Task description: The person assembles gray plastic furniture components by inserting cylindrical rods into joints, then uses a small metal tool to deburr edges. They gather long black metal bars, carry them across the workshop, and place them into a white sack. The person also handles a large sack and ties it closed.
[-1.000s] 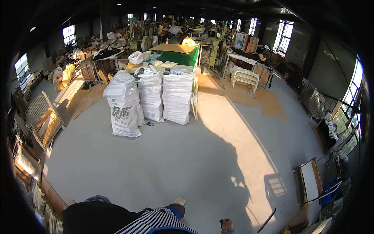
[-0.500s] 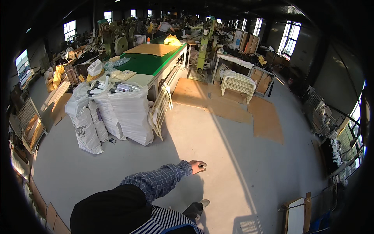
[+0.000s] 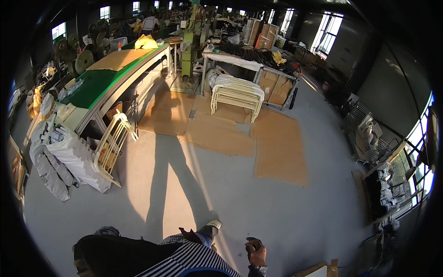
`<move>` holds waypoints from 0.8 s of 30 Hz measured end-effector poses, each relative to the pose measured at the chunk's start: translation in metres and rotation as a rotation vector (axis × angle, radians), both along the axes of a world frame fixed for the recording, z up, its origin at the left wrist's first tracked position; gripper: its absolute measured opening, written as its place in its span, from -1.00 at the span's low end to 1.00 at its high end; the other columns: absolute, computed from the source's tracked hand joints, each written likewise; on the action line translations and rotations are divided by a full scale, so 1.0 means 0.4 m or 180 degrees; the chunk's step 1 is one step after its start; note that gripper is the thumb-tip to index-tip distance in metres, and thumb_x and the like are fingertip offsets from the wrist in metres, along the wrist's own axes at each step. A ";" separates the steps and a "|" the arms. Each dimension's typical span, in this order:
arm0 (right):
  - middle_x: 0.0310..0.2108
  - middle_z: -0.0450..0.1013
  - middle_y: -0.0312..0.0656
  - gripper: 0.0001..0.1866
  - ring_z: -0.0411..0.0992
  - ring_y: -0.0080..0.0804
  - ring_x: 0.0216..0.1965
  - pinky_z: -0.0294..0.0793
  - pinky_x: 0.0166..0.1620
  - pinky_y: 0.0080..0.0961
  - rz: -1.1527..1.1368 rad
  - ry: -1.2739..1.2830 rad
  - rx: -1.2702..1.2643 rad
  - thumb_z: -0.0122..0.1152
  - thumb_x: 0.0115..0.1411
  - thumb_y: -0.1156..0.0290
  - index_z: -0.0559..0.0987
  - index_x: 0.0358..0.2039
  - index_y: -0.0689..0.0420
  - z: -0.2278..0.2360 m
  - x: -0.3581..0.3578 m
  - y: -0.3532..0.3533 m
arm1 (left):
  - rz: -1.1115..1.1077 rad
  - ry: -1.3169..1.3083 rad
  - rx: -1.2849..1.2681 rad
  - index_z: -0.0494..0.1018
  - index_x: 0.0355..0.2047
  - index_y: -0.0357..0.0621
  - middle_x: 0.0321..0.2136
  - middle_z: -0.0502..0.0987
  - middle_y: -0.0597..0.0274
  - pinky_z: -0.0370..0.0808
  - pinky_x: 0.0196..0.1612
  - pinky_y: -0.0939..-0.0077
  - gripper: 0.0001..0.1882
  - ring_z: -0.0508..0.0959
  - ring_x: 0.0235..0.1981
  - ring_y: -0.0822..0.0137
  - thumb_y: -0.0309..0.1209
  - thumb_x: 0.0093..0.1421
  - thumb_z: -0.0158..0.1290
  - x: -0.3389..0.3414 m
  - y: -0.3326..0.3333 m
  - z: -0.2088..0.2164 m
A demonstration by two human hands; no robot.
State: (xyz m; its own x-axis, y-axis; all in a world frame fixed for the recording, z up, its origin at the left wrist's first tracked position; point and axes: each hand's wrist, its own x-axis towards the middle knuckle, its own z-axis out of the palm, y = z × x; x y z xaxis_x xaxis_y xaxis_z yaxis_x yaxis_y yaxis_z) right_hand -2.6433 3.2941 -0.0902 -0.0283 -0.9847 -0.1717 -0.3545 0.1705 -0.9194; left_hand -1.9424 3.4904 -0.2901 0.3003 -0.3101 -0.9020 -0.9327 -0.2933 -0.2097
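My right hand (image 3: 256, 252) is low in the picture, above the grey floor (image 3: 249, 203). Its fingers curl in toward the thumb and their tips look dark; whether anything is inside them is hidden. No object is in contact with its outside. Of my left arm only a bit of checked sleeve (image 3: 107, 230) shows at the lower left, beside my dark clothing, and the left hand is out of sight. One light shoe (image 3: 214, 224) of mine is on the floor ahead of my striped garment (image 3: 198, 258).
Flattened cardboard (image 3: 281, 147) covers floor ahead. White tubular frames (image 3: 237, 92) stack by a loaded table (image 3: 230, 60). Leaning frames (image 3: 113, 143) and full white sacks (image 3: 76, 157) flank a green-topped bench (image 3: 99, 87) at left. A green machine (image 3: 188, 46) and a person (image 3: 150, 23) are farther back.
The view has swung right, so bench and sacks now lie farther left. My left hand has left the picture, my right hand has come in at the bottom. My shadow now falls ahead.
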 end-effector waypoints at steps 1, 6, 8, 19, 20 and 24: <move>-0.28 0.61 -0.10 -0.83 0.56 -0.43 -0.25 0.49 -0.14 -0.53 0.0056 -0.0282 -0.0085 0.20 0.09 0.43 0.65 -0.36 0.24 0.021 -0.042 -0.087 | -0.0017 -0.0047 -0.0022 0.59 -0.05 0.12 -0.08 0.61 0.09 0.48 0.06 0.11 -0.54 0.59 -0.05 0.05 0.05 0.21 -0.03 -0.064 -0.127 -0.006; -0.11 0.57 -0.08 -0.75 0.53 -0.31 -0.13 0.47 -0.01 -0.48 -0.0887 -0.0176 0.2019 0.15 0.22 0.40 0.65 -0.15 0.23 -0.013 -0.346 -0.402 | -0.0145 0.0271 -0.1699 0.62 -0.11 0.13 -0.16 0.63 0.07 0.50 -0.03 0.07 -0.57 0.61 -0.14 0.06 0.00 0.25 -0.11 -0.762 -1.192 0.074; -0.11 0.57 -0.08 -0.74 0.52 -0.31 -0.13 0.47 0.00 -0.47 -0.1168 -0.0305 0.2068 0.16 0.23 0.40 0.64 -0.13 0.24 -0.064 -0.498 -0.576 | -0.1572 0.1398 -0.1833 0.54 -0.02 0.04 0.01 0.55 0.06 0.44 0.12 0.08 -0.49 0.54 0.01 -0.03 0.09 0.26 -0.10 -1.165 -1.741 0.168; -0.10 0.56 -0.08 -0.68 0.50 -0.27 -0.08 0.49 0.06 -0.40 -0.1171 -0.0509 0.1720 0.20 0.25 0.37 0.58 -0.05 0.30 -0.213 -1.476 -1.835 | -0.0372 0.1140 -0.1794 0.57 -0.12 0.09 -0.10 0.61 0.16 0.53 -0.06 0.12 -0.64 0.59 -0.09 0.01 -0.06 0.24 -0.08 -2.066 -2.734 0.291; -0.10 0.56 -0.08 -0.67 0.50 -0.26 -0.07 0.49 0.07 -0.39 -0.1102 -0.0518 0.1542 0.21 0.26 0.37 0.58 -0.04 0.31 -0.189 -1.569 -1.989 | -0.0125 0.0814 -0.1395 0.57 -0.15 0.08 -0.12 0.61 0.16 0.53 -0.08 0.12 -0.65 0.59 -0.11 0.02 -0.07 0.24 -0.08 -2.022 -2.686 0.250; -0.09 0.56 -0.10 -0.69 0.48 -0.32 -0.04 0.48 0.09 -0.40 -0.0330 -0.0875 0.0606 0.21 0.24 0.44 0.58 -0.04 0.33 -0.069 -1.953 -2.675 | 0.0758 -0.0024 -0.0548 0.57 -0.24 0.05 -0.18 0.62 0.14 0.53 -0.12 0.12 -0.69 0.59 -0.16 0.04 -0.10 0.23 -0.07 -1.897 -2.543 0.118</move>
